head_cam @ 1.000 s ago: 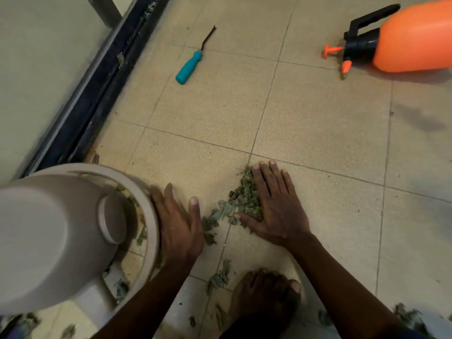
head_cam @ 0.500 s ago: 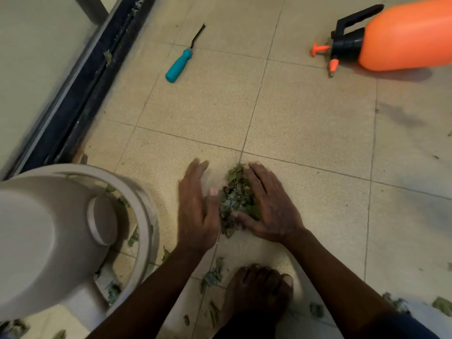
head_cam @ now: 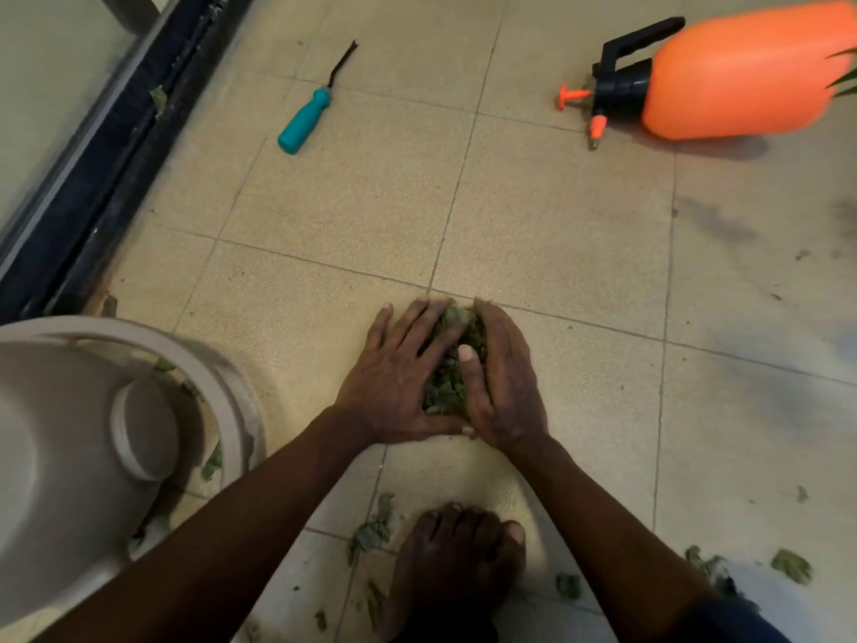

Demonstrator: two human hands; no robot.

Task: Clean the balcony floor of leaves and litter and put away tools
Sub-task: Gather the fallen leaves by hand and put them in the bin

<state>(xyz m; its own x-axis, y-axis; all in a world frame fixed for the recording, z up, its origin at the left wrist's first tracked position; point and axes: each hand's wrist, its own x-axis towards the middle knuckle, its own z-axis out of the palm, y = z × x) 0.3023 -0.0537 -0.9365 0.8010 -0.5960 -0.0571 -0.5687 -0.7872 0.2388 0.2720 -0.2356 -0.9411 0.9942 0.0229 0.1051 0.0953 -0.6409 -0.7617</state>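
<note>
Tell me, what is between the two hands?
A pile of green leaves sits between the left hand and the right hand, both pressed against it, in the head view.

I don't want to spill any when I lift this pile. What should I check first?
1. Leaf pile pressed between left hand and right hand: ok.
2. Fingers tucked under the pile: cannot tell.
3. Strays all gathered: not ok, loose leaves lie near the foot.
4. Tools put away: not ok, teal-handled tool and orange sprayer lie on the tiles.
5. Place to dump leaves: cannot tell; only a beige pot is near, on the left.
</note>
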